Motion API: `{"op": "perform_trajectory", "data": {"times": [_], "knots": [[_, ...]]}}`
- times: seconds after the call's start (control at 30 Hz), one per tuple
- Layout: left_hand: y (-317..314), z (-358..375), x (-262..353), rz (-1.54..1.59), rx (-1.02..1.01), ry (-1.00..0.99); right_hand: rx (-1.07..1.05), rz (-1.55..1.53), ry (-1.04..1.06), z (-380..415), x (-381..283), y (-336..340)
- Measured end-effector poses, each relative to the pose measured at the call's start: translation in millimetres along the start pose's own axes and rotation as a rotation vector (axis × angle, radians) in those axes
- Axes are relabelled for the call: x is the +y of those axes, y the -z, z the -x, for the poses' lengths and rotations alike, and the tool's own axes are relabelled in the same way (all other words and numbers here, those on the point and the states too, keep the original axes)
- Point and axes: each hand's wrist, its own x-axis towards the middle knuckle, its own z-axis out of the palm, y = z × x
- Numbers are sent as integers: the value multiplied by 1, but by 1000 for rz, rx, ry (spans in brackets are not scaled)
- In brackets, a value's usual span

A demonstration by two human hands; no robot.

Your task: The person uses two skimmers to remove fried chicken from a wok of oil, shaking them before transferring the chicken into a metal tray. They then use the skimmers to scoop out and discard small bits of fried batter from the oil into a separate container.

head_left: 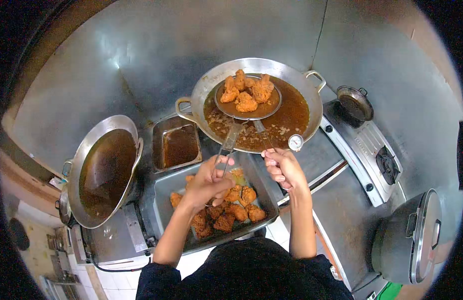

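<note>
My left hand (pixel 209 181) is closed around metal tongs (pixel 231 137), whose far end reaches over the oil near the skimmer's rim. My right hand (pixel 285 169) grips the handle of a round skimmer (pixel 249 116). Several pieces of golden fried chicken (pixel 246 102) are heaped on the skimmer, above the brown oil (pixel 291 112) in a large two-handled wok (pixel 200 92). Below my hands, a grey tub (pixel 164 189) holds more fried chicken (pixel 238 212), partly hidden by my left hand and forearm.
A dial thermometer (pixel 295 142) sits at the wok's near right edge. To the left are a second pan of oil (pixel 106 167) and a rectangular metal tray (pixel 177 145). On the right stand a portable gas stove (pixel 369 155), a small dark pan (pixel 355 103) and a tall lidded pot (pixel 409 237).
</note>
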Motion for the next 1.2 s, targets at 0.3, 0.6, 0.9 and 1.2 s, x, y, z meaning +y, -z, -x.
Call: {"op": "perform_trajectory", "data": {"times": [0.3,0.6,0.9,1.2], "knots": [[-4,9,14,30,-35,-23,-1,-20,62,17,-17,-21],[-22,11,26,26,-2,-96,-9,-3,75,26,-25,-31],[-21,21,0,42,25,-29,35,55,0,38,-10,-19],[-31,26,38,-37,3,-168,-42,88,161,43,-46,-45]]}}
